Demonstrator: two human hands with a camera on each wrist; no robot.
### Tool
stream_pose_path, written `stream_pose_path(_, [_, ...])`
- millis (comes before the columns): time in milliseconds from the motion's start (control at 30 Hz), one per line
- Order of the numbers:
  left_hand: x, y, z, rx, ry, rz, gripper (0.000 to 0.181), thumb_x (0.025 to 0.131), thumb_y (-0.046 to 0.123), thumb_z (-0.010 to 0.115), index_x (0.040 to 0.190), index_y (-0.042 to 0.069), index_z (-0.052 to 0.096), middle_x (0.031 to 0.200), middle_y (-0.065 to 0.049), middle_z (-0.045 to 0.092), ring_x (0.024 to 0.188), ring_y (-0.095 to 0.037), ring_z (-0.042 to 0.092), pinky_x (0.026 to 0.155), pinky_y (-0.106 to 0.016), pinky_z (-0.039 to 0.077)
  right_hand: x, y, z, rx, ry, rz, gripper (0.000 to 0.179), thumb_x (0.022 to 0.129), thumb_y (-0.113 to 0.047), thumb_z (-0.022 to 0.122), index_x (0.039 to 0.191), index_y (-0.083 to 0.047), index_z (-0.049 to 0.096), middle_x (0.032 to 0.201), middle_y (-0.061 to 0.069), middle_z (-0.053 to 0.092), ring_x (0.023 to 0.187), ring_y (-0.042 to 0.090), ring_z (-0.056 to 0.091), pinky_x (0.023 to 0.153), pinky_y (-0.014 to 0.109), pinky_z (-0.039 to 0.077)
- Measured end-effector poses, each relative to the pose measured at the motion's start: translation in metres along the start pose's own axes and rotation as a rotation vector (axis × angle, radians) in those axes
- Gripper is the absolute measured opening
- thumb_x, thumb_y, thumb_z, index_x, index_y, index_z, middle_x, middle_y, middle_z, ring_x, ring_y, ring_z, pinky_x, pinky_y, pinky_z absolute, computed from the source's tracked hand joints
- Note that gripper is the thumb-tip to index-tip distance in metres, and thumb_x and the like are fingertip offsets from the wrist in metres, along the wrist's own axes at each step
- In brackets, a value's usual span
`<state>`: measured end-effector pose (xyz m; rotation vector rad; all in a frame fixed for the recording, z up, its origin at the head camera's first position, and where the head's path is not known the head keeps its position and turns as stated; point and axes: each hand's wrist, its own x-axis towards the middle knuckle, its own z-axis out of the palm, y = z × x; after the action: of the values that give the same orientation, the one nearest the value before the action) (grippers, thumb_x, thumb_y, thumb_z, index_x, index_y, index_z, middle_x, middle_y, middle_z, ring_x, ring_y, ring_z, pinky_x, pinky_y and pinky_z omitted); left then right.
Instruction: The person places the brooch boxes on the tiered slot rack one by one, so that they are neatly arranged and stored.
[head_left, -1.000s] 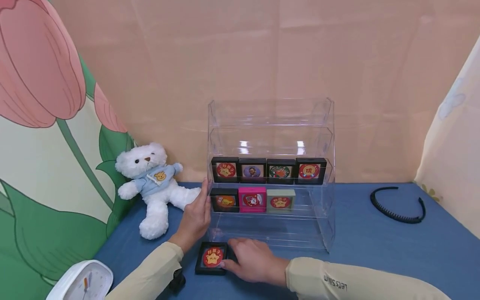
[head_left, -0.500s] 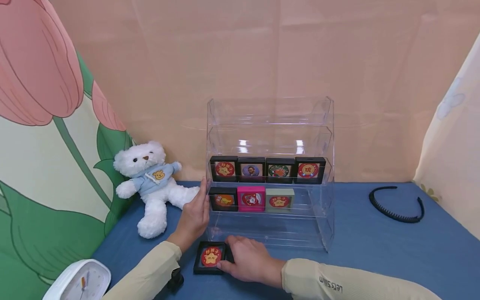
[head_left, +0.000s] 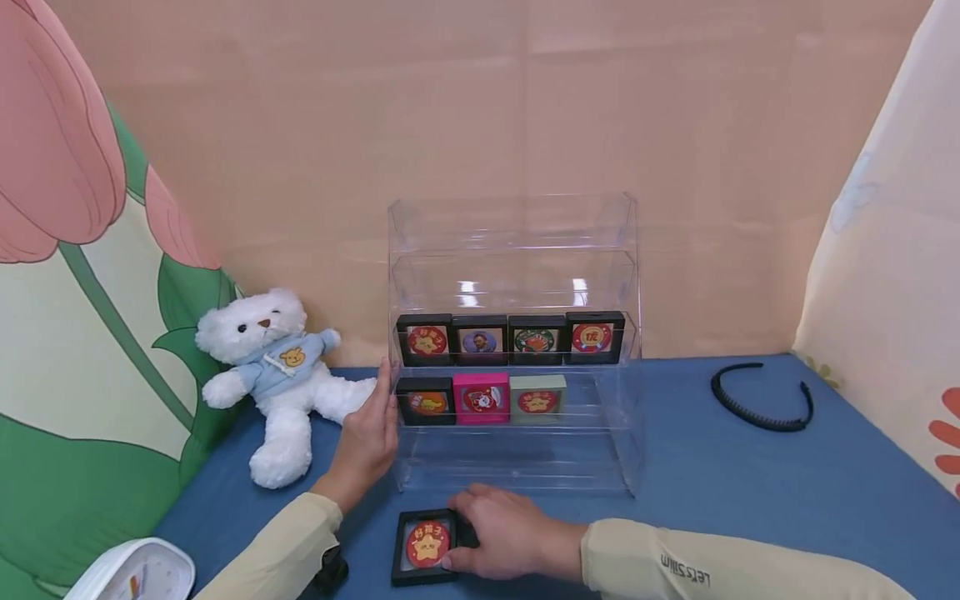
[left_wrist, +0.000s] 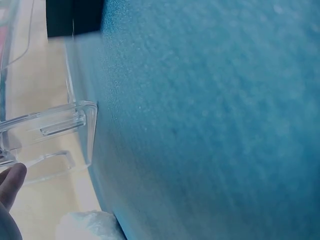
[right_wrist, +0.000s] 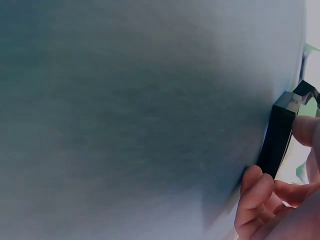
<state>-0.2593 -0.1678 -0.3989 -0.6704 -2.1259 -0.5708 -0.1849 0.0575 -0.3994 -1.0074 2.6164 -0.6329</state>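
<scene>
A clear tiered display rack (head_left: 517,458) stands on the blue cloth. My left hand (head_left: 367,437) rests against its left side with fingers extended; the left wrist view shows a fingertip by the rack's clear edge (left_wrist: 90,132). In front of the rack, my right hand (head_left: 510,533) pinches the right edge of a black square display box (head_left: 403,550) that has a red star badge inside. The right wrist view shows the box (right_wrist: 280,135) edge-on between thumb and fingers, close to the cloth. Similar boxes fill the rack's third tier, including a black one (head_left: 536,358).
One tier lower sit a black box (head_left: 425,417), a pink box (head_left: 482,379) and a pale green box (head_left: 537,383), with space to their right. A white teddy bear (head_left: 281,454) sits left, a black headband (head_left: 765,422) lies right, and a white clock (head_left: 112,575) stands at front left.
The head view has shifted, so the scene sits further left. My right hand and the badge box have come slightly nearer to me, away from the rack. My left hand stays at the rack's side.
</scene>
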Motion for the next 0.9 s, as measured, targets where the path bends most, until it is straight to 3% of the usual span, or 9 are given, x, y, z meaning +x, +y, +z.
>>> stream_pose_path(133, [-0.001,-0.001,0.000,0.000,0.015,0.020,0.065,0.090,-0.003,0.053,0.147,-0.005,0.023,0.140,-0.017,0.043,0.119,-0.032,0.049,0.083,-0.044,0.049,-0.017,0.008,-0.002,0.039,-0.014,-0.030,0.054,0.084,-0.048,0.067,0.125,-0.014,0.060,0.109,-0.007,0.058,0.096,0.005,0.054,0.079,0.031,0.050])
stream_pose_path(267, [0.000,-0.001,0.000,0.005,0.012,0.029,0.064,0.090,-0.003,0.053,0.147,-0.006,0.023,0.140,-0.018,0.043,0.118,-0.032,0.049,0.083,-0.044,0.049,-0.037,0.018,-0.005,0.095,-0.020,-0.037,0.052,0.084,-0.047,0.067,0.123,-0.014,0.060,0.096,-0.013,0.054,0.083,-0.002,0.051,0.069,0.025,0.049])
stream_pose_path(533, [0.000,-0.002,-0.001,0.002,0.011,0.032,0.065,0.090,-0.003,0.052,0.148,-0.005,0.021,0.140,-0.018,0.043,0.118,-0.032,0.050,0.081,-0.045,0.050,-0.073,0.054,-0.005,0.236,-0.026,-0.060,0.046,0.085,-0.044,0.068,0.118,-0.013,0.060,0.101,-0.015,0.054,0.086,-0.001,0.052,0.069,0.028,0.051])
stream_pose_path(700, [-0.002,-0.004,-0.002,0.007,0.002,0.028,0.067,0.090,-0.003,0.053,0.149,-0.003,0.020,0.141,-0.017,0.042,0.114,-0.033,0.054,0.076,-0.042,0.053,-0.090,0.089,0.010,0.352,0.013,-0.058,0.041,0.084,-0.044,0.069,0.114,-0.018,0.060,0.096,-0.017,0.052,0.083,0.000,0.051,0.067,0.025,0.049])
stream_pose_path(900, [-0.001,-0.003,-0.001,0.002,-0.019,0.021,0.068,0.091,-0.003,0.053,0.149,-0.001,0.018,0.143,-0.017,0.040,0.114,-0.032,0.054,0.077,-0.041,0.052,-0.106,0.134,0.029,0.371,0.033,-0.033,0.041,0.080,-0.043,0.073,0.113,-0.022,0.059,0.098,-0.014,0.054,0.083,0.004,0.053,0.064,0.027,0.049])
